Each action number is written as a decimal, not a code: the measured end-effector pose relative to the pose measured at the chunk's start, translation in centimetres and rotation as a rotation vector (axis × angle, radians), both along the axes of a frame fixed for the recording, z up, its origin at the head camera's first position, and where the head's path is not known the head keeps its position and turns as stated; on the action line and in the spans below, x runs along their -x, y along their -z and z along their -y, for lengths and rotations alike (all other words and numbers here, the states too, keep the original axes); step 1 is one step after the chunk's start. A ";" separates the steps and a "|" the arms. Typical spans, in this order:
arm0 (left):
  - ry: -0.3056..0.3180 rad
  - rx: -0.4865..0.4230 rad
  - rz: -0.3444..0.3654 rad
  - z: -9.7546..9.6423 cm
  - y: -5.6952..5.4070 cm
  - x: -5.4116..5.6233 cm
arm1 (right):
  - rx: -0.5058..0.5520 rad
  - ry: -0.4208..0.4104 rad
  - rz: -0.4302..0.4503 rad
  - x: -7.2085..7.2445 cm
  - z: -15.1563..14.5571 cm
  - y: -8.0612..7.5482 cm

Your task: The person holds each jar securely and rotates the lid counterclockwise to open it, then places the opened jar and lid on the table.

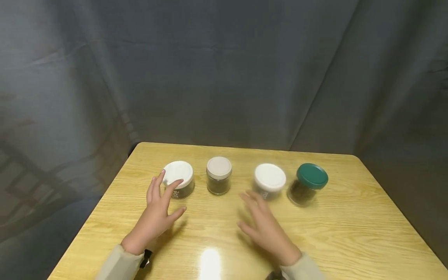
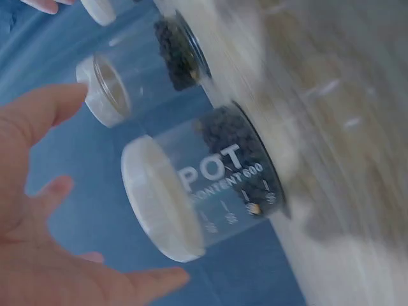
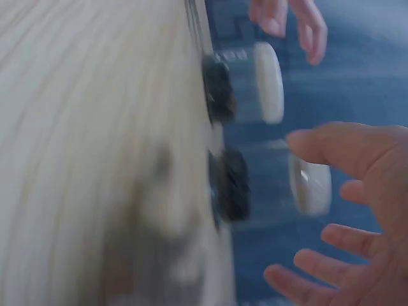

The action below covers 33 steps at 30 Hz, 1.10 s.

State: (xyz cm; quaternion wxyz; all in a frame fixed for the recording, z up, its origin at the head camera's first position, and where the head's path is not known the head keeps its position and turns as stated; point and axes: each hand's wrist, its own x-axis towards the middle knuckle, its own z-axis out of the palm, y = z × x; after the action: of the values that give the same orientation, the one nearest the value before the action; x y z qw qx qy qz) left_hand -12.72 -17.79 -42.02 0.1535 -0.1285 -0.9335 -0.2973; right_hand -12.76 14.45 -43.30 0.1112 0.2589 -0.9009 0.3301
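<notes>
My left hand (image 1: 157, 212) is spread beside a clear jar with a white lid (image 1: 178, 173), its fingertips overlapping the lid in the head view. In the left wrist view that jar (image 2: 223, 159) reads "POT CONTENT 600" and has dark, pebbly bits at its bottom. Next to it stands a narrower jar with a beige lid (image 1: 219, 168). My right hand (image 1: 264, 225), blurred and with fingers apart, is just in front of another white-lidded jar (image 1: 269, 177), which is also blurred. Farther right is a jar with a dark green lid (image 1: 312, 176) and dark contents. Both palms hold nothing.
The jars stand in a row toward the far side of a light wooden table (image 1: 350, 225). Behind the table hangs a dark grey curtain (image 1: 224, 77). A bright light reflection lies on the tabletop between the forearms.
</notes>
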 end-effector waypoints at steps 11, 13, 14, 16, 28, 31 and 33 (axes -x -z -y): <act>-0.039 -0.244 0.145 2.2 0.9 3.2 | 0.241 -0.209 0.441 2.9 6.7 1.2; -0.026 -0.293 0.219 2.8 1.2 3.6 | 0.272 -0.247 0.508 3.3 7.9 1.5; -0.012 -0.324 0.260 3.1 1.3 3.8 | 0.288 -0.257 0.531 3.5 8.5 1.6; 0.015 -0.394 0.342 3.6 1.4 4.2 | 0.332 -0.271 0.572 3.9 9.7 1.9; 0.091 -0.545 0.472 4.6 2.0 5.9 | 0.591 -0.138 0.661 6.3 14.6 2.9; 0.073 -0.576 0.476 4.6 2.1 6.1 | 0.605 -0.129 0.627 6.8 15.5 3.2; 0.061 -0.590 0.479 4.6 2.1 6.2 | 0.631 -0.131 0.602 7.0 16.0 3.4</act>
State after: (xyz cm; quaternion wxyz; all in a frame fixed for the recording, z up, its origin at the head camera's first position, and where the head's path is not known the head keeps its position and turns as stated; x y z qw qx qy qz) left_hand -18.92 -22.42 -44.10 -0.0475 -0.0333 -0.8131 -0.5793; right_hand -19.79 -1.52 -46.66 -0.1037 0.1613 -0.7300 0.6560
